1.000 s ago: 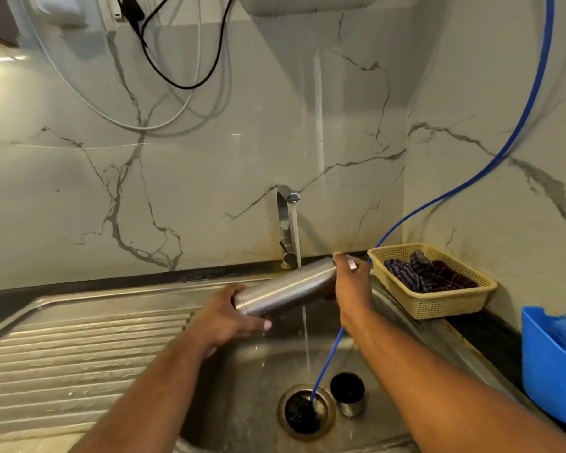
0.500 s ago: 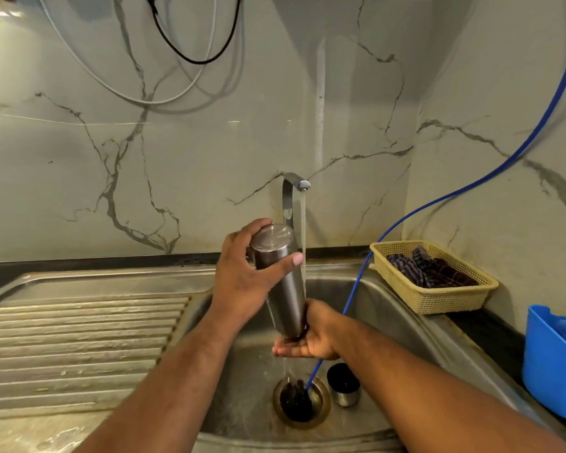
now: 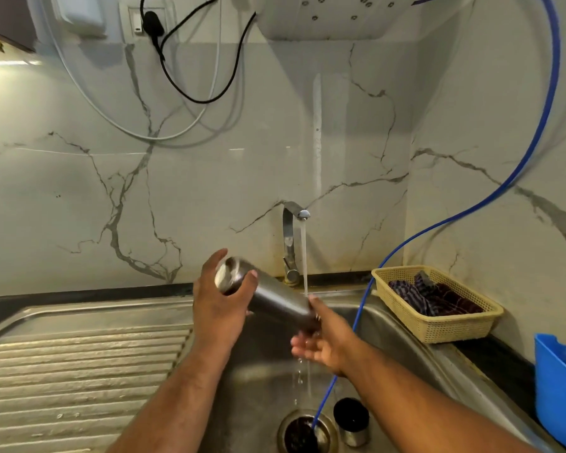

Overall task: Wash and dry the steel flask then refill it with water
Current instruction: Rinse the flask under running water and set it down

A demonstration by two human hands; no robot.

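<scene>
The steel flask (image 3: 275,297) hangs slanted over the sink basin (image 3: 255,371), its closed base up and to the left, its other end low on the right. My left hand (image 3: 218,312) grips the raised base end. My right hand (image 3: 321,344) holds the low end, thumb on top and fingers curled beneath, hiding the mouth. Water from the tap (image 3: 294,217) runs down onto the flask by my right thumb and drips off below my hand. A small steel cap (image 3: 352,421) stands in the basin beside the drain (image 3: 303,434).
A blue hose (image 3: 471,210) drops from the upper right into the drain. A yellow basket (image 3: 438,328) with dark cloths sits on the right counter, a blue tub (image 3: 557,390) nearer me. The ribbed drainboard (image 3: 79,371) lies left. Cables hang on the wall above.
The flask went from lying level to standing base-up, and now tilts with its base toward the left. My right hand stayed at its low end under the running water.
</scene>
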